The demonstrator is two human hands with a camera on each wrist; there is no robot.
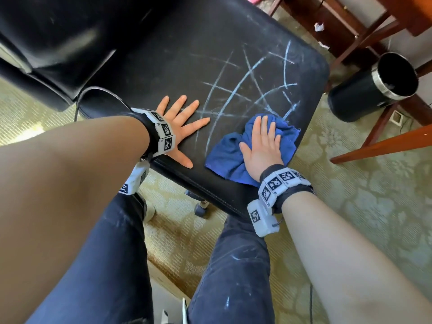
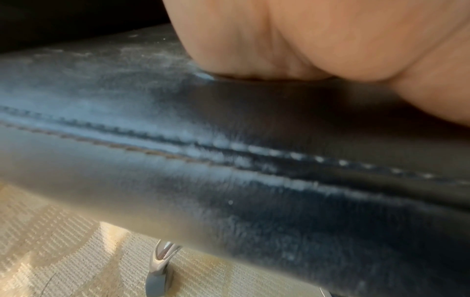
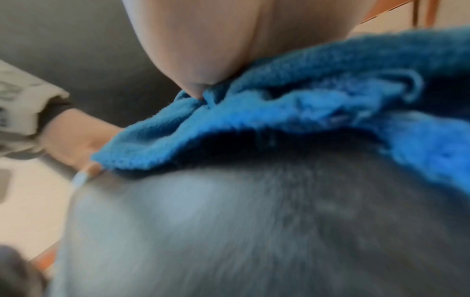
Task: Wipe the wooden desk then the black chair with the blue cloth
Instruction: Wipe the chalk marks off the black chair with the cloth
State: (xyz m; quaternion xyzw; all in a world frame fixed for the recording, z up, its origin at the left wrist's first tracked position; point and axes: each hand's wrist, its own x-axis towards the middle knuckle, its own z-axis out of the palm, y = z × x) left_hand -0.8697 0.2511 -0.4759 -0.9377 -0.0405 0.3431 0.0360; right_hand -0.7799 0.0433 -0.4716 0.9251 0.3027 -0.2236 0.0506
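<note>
Chair stage under way, desk top out of view: right hand (image 1: 263, 146), fingers flat and together, presses cloth (image 1: 228, 153) at seat's (image 1: 177, 66) 5 o'clock; left hand (image 1: 180, 127) splayed flat bracing; chalk marks (image 1: 245, 90) toward 1 o'clock remain.
</note>
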